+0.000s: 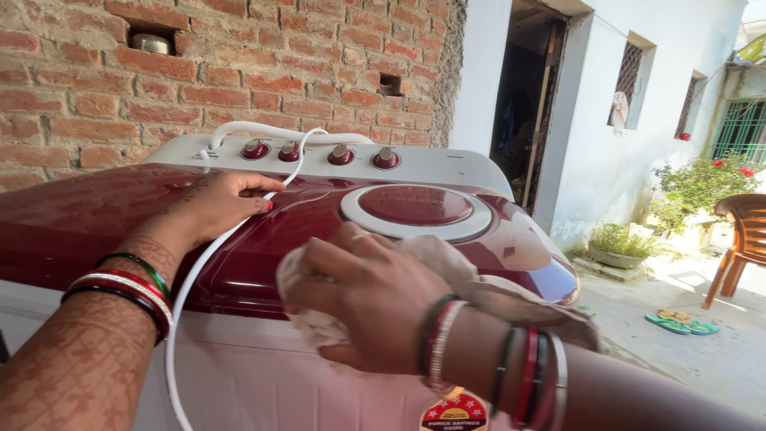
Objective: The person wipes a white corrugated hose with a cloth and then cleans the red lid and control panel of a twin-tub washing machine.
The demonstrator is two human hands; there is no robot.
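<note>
A dark red and white twin-tub washing machine (479, 239) stands in front of me against a brick wall. My left hand (219, 203) lies flat on its glossy red lid, fingers spread, beside a white hose (199, 263) that runs across the lid. My right hand (371, 299) presses a crumpled beige cloth (463, 279) against the front edge of the lid. Both wrists carry several bangles. Behind the lid, a white control panel (447, 164) holds several red knobs, and a round spin-tub cover (415, 209) sits to the right.
A red brick wall (239, 72) rises behind the machine. To the right are an open doorway (531, 104), a white house wall, potted plants (618, 243), a brown plastic chair (742, 239) and green sandals (682, 323) on the concrete yard.
</note>
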